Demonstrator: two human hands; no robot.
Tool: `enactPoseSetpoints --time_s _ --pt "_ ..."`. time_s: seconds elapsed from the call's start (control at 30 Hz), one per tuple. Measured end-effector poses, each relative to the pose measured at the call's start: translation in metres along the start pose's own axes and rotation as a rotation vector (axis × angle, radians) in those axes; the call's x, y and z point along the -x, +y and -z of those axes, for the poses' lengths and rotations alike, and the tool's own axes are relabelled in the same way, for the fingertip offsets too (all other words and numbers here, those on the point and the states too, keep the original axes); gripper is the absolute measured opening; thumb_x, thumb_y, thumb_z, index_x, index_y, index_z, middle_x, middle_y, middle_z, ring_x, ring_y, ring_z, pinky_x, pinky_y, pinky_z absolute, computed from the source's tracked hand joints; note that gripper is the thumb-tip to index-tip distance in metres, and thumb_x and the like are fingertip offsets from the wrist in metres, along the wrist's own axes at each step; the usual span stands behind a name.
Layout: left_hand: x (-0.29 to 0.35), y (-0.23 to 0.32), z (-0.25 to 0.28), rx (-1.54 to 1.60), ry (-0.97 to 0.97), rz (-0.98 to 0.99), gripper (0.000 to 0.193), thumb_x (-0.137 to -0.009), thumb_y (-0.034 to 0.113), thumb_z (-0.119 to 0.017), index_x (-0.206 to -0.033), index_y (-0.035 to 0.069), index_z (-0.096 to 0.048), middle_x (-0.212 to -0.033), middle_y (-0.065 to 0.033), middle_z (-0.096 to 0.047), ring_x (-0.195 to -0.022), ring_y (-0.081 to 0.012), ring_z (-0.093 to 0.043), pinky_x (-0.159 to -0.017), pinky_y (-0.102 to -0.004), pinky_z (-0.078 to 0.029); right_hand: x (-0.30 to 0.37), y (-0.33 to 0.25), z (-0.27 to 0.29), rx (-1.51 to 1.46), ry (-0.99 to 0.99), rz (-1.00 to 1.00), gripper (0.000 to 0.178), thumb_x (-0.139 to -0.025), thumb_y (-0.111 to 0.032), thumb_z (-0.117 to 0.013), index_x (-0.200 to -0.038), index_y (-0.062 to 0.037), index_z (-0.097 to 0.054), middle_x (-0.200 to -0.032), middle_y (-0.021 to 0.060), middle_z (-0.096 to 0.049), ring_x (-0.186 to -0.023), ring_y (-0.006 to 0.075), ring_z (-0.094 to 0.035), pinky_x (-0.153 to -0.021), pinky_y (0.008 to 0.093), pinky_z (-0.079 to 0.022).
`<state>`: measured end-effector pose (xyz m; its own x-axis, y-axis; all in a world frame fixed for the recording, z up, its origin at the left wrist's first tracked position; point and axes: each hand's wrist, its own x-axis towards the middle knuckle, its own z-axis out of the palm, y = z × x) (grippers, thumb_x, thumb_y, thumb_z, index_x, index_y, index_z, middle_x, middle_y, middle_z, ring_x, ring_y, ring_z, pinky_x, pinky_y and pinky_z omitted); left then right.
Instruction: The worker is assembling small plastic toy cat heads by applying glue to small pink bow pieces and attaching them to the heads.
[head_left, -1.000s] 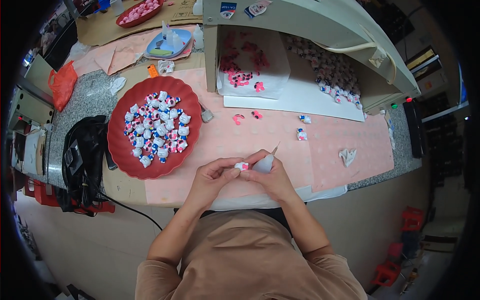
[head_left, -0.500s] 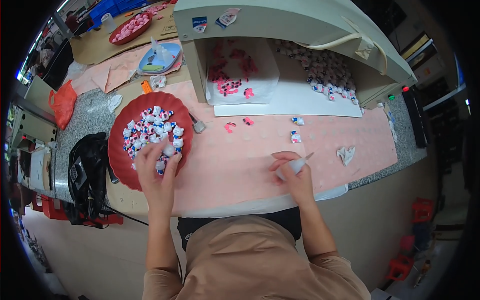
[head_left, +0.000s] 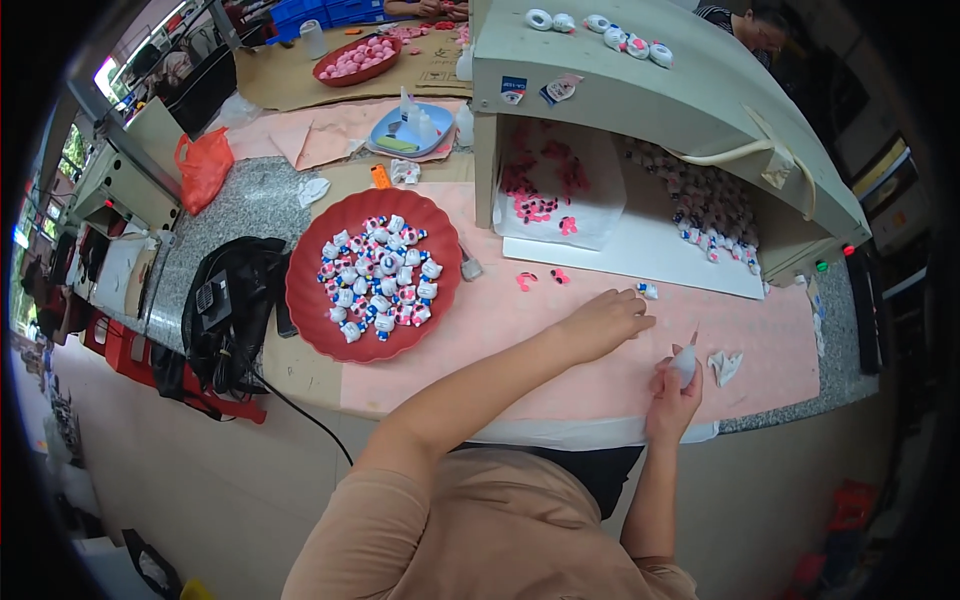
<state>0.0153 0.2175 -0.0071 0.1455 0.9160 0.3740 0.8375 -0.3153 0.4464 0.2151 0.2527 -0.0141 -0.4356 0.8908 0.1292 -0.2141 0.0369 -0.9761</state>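
Note:
My right hand [head_left: 676, 400] is closed around a small whitish squeeze bottle [head_left: 685, 364], its thin nozzle pointing up and away from me. Stretched across to the right, my left hand [head_left: 605, 325] has its fingers curled down at the pink mat [head_left: 500, 385]. Whatever is under or between those fingertips is hidden. Just beyond them lies a small white and blue figure [head_left: 648, 291]. To the left, a red scalloped bowl [head_left: 301, 305] holds many small white, blue and pink figures [head_left: 380, 280]. Two little pink pieces [head_left: 560, 276] rest on the mat left of the figure.
A grey-green hood [head_left: 640, 100] stands over a white board, with pink pieces [head_left: 530, 205] and massed figures [head_left: 715, 220] beneath. A crumpled tissue [head_left: 724, 367] lies at right. Behind the bowl are an orange block [head_left: 381, 177] and a blue tray [head_left: 432, 121]. Other people sit farther back.
My left hand has gone from over the bowl to the mat on the right, near the figures; one figure no longer shows. My right hand keeps the bottle, now upright. The view has shifted.

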Motion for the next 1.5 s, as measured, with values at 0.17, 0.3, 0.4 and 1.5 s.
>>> enactPoseSetpoints --time_s 0.17,0.3,0.4,1.5 --pt "0.037 0.031 0.032 0.545 0.237 0.499 0.031 -0.079 0.015 -0.077 -0.107 0.005 -0.067 -0.1 -0.0091 -0.058 -0.083 -0.0165 -0.059 -0.073 -0.0279 -0.049 0.006 -0.007 -0.021 -0.118 0.0 0.036 0.021 -0.098 -0.021 -0.054 -0.108 -0.003 -0.049 -0.076 0.0014 -0.049 -0.062 0.0078 -0.043 -0.056 0.0216 -0.036" --pt "0.091 0.032 0.028 1.096 0.445 0.685 0.048 -0.086 0.011 -0.07 -0.131 0.006 -0.054 -0.105 -0.0069 -0.059 -0.085 -0.0103 -0.057 -0.078 -0.0262 -0.053 0.008 0.002 -0.052 -0.132 0.002 0.061 0.03 -0.097 -0.034 -0.056 -0.101 -0.0052 -0.047 -0.08 0.0021 -0.049 -0.063 0.0094 -0.042 -0.058 0.0246 -0.037" --pt "0.113 0.043 0.039 1.219 0.499 0.728 0.048 -0.09 0.004 -0.064 -0.135 0.003 -0.048 -0.107 -0.007 -0.06 -0.087 -0.0098 -0.059 -0.077 -0.0256 -0.055 0.014 0.012 -0.064 0.01 -0.028 0.205 0.026 -0.093 -0.025 -0.061 -0.1 -0.0026 -0.049 -0.084 0.0051 -0.054 -0.068 0.0103 -0.047 -0.061 0.0244 -0.04" --pt "0.132 0.038 0.032 1.063 0.505 0.796 0.043 -0.091 0.0 -0.062 -0.132 0.0 -0.049 -0.105 -0.0082 -0.066 -0.096 -0.0135 -0.064 -0.085 -0.0262 -0.054 0.02 0.01 -0.076 0.408 -0.305 0.581 0.035 -0.075 -0.011 -0.08 -0.102 -0.0017 -0.058 -0.081 0.0128 -0.059 -0.066 0.0248 -0.056 -0.057 0.0317 -0.045"
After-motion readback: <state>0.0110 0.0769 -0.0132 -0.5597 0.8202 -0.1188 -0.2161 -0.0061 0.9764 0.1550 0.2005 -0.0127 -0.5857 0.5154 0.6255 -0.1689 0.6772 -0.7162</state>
